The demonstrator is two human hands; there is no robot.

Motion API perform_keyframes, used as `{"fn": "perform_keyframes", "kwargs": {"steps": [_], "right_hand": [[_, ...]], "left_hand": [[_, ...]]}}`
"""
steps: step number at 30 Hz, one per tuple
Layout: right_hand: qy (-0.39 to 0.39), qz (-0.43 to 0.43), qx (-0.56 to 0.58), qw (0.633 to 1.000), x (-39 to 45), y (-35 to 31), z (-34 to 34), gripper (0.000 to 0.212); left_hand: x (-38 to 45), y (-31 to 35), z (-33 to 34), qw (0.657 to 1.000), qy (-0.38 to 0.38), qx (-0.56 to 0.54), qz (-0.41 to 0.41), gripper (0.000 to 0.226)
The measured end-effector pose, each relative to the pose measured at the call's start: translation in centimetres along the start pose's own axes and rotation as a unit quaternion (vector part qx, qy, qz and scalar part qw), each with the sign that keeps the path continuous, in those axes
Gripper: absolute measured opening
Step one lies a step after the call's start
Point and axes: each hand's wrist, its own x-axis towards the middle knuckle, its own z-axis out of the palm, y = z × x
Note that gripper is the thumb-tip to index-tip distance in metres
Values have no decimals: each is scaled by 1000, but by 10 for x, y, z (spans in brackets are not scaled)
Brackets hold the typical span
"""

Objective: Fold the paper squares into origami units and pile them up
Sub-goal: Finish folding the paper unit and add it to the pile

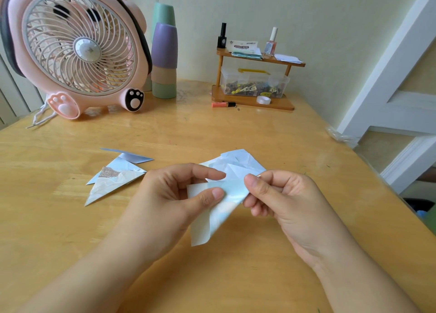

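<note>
Folded units [113, 183] are being kept on the table [70, 230] at left, while a pale-blue paper square [219, 209] is being pinched above it by left hand [174, 204] and right hand [283, 201], misalignment being risked through its curling loose corner.

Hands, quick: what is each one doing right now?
Left hand: pinching the pale blue paper square.
Right hand: pinching the same paper's other edge.

Both your forearms come in from the bottom edge and meet mid-frame. Your left hand [174, 194] has its thumb and curled fingers pinching together, and your right hand [280, 197] mirrors it, thumb on top, fingers tucked underneath, knuckles out.
</note>
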Motion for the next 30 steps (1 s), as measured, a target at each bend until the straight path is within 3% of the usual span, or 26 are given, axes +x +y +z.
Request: {"fn": "perform_keyframes", "kwargs": {"steps": [18, 30], "right_hand": [[-3, 7, 12, 1000, 1, 2, -3, 21], [14, -2, 34, 999, 4, 3, -5, 36]], "left_hand": [[1, -1, 0, 1000, -10, 16, 12, 20], [1, -2, -2, 1000, -2, 8, 13, 17]]}}
